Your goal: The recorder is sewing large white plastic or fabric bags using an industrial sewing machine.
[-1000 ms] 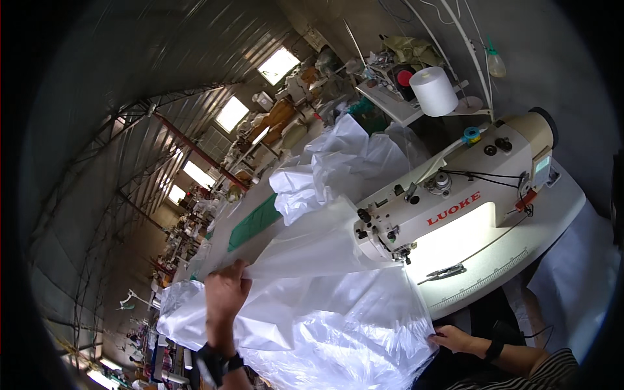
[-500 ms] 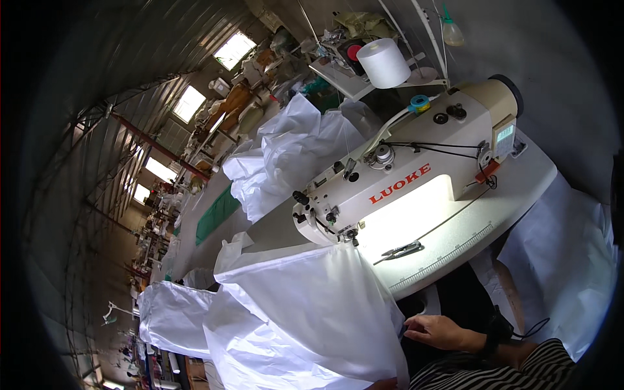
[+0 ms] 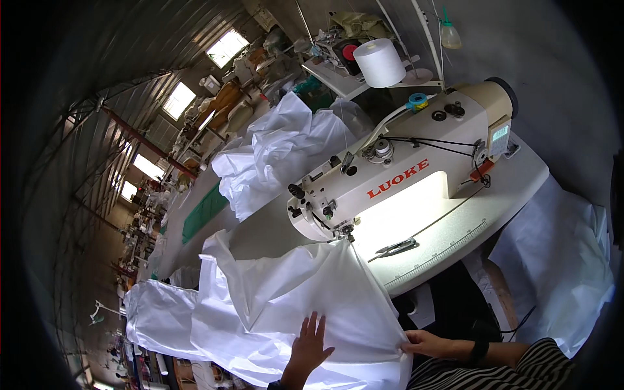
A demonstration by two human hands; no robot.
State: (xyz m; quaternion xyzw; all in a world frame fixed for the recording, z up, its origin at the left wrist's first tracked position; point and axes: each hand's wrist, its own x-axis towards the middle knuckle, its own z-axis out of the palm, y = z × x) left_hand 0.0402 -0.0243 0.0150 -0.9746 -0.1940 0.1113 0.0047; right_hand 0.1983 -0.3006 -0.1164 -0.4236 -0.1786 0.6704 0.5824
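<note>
Far on the left I see a long hall with bright roof windows and rows of work tables, too small to make out well. Closer in, my white cloth (image 3: pixel 286 305) lies spread over the near end of the table (image 3: pixel 260 227). 1 corner of it reaches up to the needle (image 3: pixel 349 233) of the sewing machine (image 3: pixel 403 175).

A second ago my left hand pressed the cloth far out to the left. Then it went out of sight, and the cloth was pulled toward me. Now my left hand (image 3: pixel 308 343) is back. It lies flat on the cloth with its fingers spread wide. It holds nothing; it just presses down.

My right hand (image 3: pixel 426 342) was low by my lap before. Now it is up at the right edge of the cloth, and the fingers look closed on that edge in a pinch.

So I think the cloth has been lined up and is now held tight, ready to go under the needle.

Behind the machine sits a second heap of white cloth (image 3: pixel 279 156). Little scissors (image 3: pixel 396 247) lie on the lit plate. Up top stands 1 big white thread cone (image 3: pixel 379 63). More white cloth (image 3: pixel 559 260) hangs off the right side.
</note>
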